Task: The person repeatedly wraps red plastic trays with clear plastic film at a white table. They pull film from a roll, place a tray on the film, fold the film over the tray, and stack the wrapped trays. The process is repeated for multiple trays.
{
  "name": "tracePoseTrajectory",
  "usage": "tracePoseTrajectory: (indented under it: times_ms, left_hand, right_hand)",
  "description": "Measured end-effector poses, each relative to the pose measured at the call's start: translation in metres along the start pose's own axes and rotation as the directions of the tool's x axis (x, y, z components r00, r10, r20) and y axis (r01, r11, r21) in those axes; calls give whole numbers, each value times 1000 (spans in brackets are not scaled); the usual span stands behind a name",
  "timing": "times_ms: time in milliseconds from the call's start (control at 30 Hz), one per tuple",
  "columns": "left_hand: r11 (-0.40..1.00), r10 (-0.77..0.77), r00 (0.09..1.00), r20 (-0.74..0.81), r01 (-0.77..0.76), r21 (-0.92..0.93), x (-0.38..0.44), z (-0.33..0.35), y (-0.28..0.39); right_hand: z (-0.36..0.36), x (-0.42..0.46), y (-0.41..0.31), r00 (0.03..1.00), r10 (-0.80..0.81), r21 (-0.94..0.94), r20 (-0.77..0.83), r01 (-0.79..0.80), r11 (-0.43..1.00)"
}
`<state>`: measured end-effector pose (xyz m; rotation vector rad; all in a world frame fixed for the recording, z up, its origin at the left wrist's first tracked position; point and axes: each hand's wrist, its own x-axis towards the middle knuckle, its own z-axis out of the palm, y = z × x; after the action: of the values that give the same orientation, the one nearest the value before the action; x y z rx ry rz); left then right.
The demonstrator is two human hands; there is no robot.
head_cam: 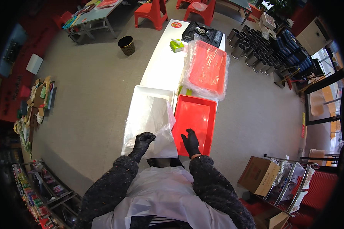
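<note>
My left hand, in a black glove, pinches a thin clear plastic sheet. The sheet lies loosely over a white rectangular tray and drapes past its near and right edges. My right hand, gloved in black too, is over the near part of a shallow red plastic tray, fingers apart and holding nothing; contact with the tray floor cannot be told. Both trays sit side by side at the near end of a long white table. Little shows inside the red tray besides glare.
Behind the red tray lies a red tray wrapped in clear plastic. Farther along are a green tissue box and a portable gas stove. A wastebasket stands left on the floor; metal cylinders and a cardboard box are at right.
</note>
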<state>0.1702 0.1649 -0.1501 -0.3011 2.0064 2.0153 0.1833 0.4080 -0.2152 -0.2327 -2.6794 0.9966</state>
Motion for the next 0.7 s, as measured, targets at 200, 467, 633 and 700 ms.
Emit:
tracePoseTrajectory:
  times_ms: [200, 467, 633, 700]
  left_hand:
    - [998, 31, 999, -19, -32, -56, -8, -11, 12]
    - [740, 240, 958, 154, -283, 610, -41, -22, 52]
    - [753, 304, 941, 147, -332, 568, -67, -29, 93]
    - [763, 314, 947, 67, -294, 576, -72, -25, 107]
  right_hand:
    - [-19, 15, -91, 674, 133, 467, 727, -626, 625]
    - [-2, 22, -129, 598, 168, 615, 784, -785, -76]
    - [-25, 30, -172, 633, 105, 622, 767, -773, 124]
    - [-30, 26, -190, 654, 31, 644, 756, -752, 141]
